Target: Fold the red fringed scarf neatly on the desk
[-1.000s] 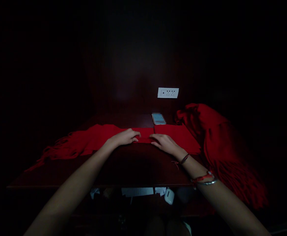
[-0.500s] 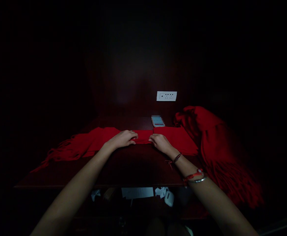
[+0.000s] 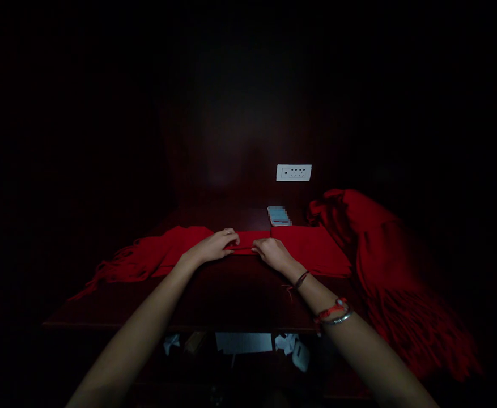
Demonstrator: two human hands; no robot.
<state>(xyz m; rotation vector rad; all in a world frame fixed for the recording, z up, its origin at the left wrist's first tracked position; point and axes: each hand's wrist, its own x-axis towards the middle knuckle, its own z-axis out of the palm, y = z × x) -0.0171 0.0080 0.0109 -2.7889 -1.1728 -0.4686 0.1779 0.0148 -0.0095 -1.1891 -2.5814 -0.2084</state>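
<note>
Above an open shelf (image 3: 265,371) holding crumpled paper (image 3: 285,343), our right hand (image 3: 274,254) is pinching the red cloth (image 3: 250,240); our left hand (image 3: 215,246) is resting there, fingers bent, grip unclear.

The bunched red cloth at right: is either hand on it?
No, the left hand and right hand are at the flat red cloth, left of the bunched cloth.

Matt red fringed cloth (image 3: 248,238) lies on a smooth dark red-brown wood tabletop (image 3: 235,294), a shiny silver metal bangle (image 3: 339,320) near right, a smooth white rectangular plastic socket plate (image 3: 293,173) at the far side.
</note>
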